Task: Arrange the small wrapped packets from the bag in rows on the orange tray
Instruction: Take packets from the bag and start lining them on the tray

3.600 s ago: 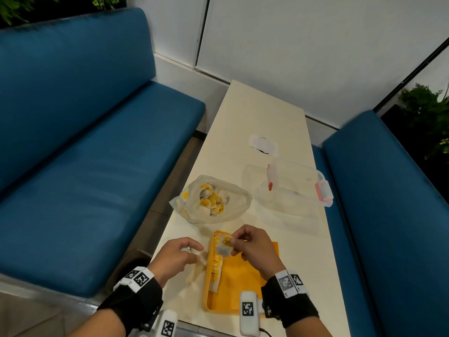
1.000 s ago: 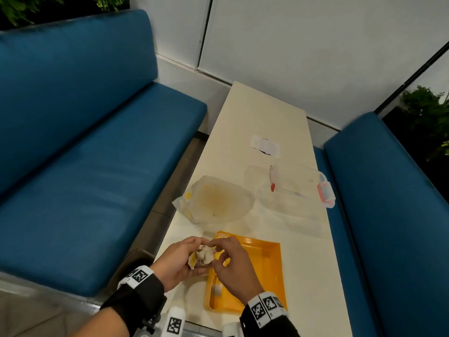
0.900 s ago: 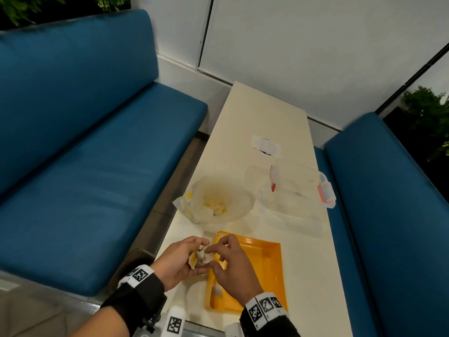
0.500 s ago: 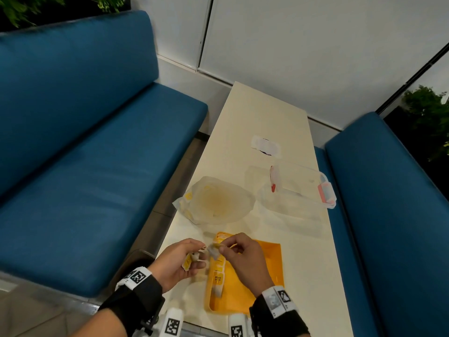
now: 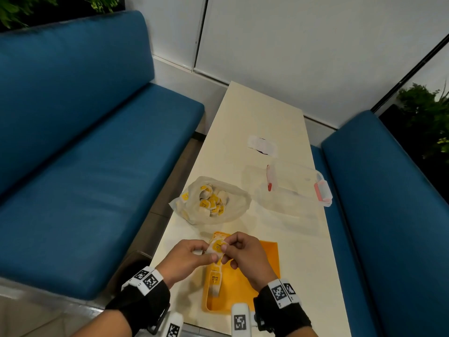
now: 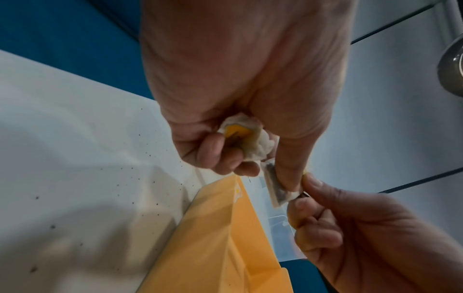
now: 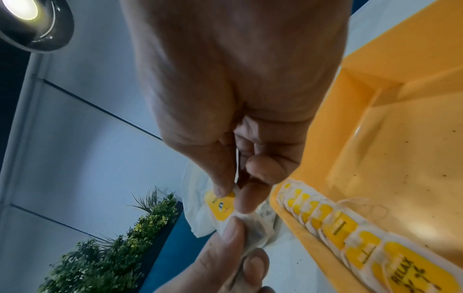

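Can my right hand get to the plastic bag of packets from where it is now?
Probably yes. The plastic bag lies open on the table just beyond the orange tray with nothing between, but the right hand is pinching a packet with the left hand.

Head view looks down, wrist views close, all sharing orange tray point(image 5: 245, 291).

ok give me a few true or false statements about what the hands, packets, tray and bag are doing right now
1. Both hands pinch one packet between them. True.
2. The left hand holds nothing else. False: more packets are bunched in its palm.
3. A row of packets lines one wall of the orange tray. True.
4. The bag is empty. False: packets still fill it.
5. The right hand rests flat on the table. False: it is raised, pinching the packet.
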`<action>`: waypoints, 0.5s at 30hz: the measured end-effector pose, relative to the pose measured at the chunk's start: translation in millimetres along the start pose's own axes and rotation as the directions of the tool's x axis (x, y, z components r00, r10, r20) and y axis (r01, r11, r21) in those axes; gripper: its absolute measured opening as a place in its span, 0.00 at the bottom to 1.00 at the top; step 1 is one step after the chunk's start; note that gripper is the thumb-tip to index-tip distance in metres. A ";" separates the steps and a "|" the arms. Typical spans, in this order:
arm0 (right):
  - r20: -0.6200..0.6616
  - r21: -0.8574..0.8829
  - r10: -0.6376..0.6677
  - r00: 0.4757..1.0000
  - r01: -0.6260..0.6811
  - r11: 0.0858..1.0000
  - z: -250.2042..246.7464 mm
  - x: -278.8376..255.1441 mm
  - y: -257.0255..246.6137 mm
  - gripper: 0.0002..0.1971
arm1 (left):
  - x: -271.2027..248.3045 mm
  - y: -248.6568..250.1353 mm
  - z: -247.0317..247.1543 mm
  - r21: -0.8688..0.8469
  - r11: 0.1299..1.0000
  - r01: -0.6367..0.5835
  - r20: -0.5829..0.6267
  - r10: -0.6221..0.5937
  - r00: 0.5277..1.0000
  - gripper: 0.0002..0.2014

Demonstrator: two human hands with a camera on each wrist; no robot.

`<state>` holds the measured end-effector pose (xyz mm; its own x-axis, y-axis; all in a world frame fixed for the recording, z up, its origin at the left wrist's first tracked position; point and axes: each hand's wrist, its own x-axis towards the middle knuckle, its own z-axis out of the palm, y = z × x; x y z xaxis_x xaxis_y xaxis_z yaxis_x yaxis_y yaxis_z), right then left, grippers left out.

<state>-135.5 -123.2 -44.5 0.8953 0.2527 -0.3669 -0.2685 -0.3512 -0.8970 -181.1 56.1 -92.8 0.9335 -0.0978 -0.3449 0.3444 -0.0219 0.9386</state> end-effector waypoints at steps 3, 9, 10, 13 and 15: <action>0.011 0.052 0.009 1.000 -0.010 0.999 1.9 -1.4 1.3 0.03 | 0.7 -3.4 0.3 0.011 1.000 0.003 -0.004 -0.003 1.000 0.04; 0.007 0.014 0.006 1.000 -0.006 1.000 -1.8 -0.6 7.3 0.03 | 4.0 -18.1 -4.2 0.085 0.995 0.045 -0.049 -0.041 0.998 0.07; 0.006 -0.018 0.013 1.000 -0.012 1.000 -4.0 -0.4 10.4 0.04 | 5.7 -22.9 -5.7 0.112 0.991 0.077 -0.062 -0.070 0.996 0.09; 0.037 -0.137 0.072 0.997 -0.066 0.988 -10.6 -1.3 23.7 0.04 | 8.5 -31.0 -6.9 0.195 0.970 0.147 -0.088 -0.132 0.987 0.13; 0.072 -0.184 0.137 0.988 -0.121 0.975 -12.6 -3.7 34.9 0.05 | 9.4 -32.4 -6.6 0.255 0.953 0.162 -0.081 -0.146 0.986 0.16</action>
<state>-143.7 -147.7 -71.4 0.8221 0.2669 -0.5029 -0.3051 -0.5393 -0.7849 -182.9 62.5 -126.5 0.8782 -0.0129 -0.4781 0.4542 -0.2907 0.8422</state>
